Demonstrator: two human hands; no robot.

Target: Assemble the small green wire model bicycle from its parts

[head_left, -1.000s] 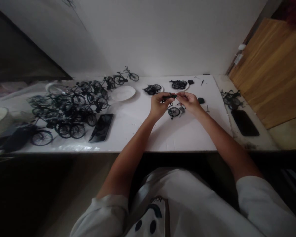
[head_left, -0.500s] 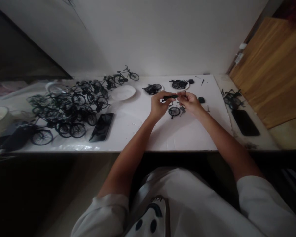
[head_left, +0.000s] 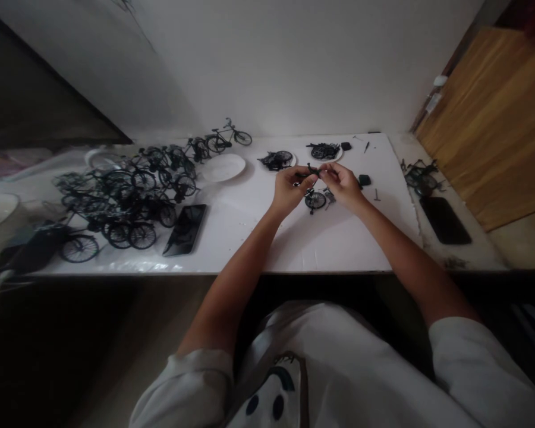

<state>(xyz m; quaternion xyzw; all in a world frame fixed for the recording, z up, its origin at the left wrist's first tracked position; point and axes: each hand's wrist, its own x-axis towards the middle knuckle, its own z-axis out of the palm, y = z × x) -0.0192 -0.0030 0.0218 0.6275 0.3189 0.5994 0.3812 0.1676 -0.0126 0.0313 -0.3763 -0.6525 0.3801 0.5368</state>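
Observation:
My left hand [head_left: 289, 189] is closed in a pinch around a small dark model bicycle part [head_left: 312, 171], held just above the white board. From the other side, my right hand [head_left: 342, 183] pinches at the same part's right end, with thumb and fingertips together. The part's exact shape is mostly covered by fingers. Below the hands, a black miniature wheel [head_left: 315, 201] and some small pieces [head_left: 329, 198] lie on the board. Past my hands stand two small plates, one with a pile of black wheels [head_left: 277, 159], the other with dark parts [head_left: 325, 151].
Many assembled miniature bicycles [head_left: 129, 178] crowd the left side, beside a white plate [head_left: 223, 168] and a phone [head_left: 185, 229]. To the right are dark blocks [head_left: 364, 179], a small T-shaped piece [head_left: 376, 195], another miniature bicycle [head_left: 421, 175] and a dark flat phone-like object [head_left: 446, 220].
The held part has turned between my fingers, and its end now pokes up beside my left fingertips. Both hands stay in nearly the same place. The view has shifted slightly.

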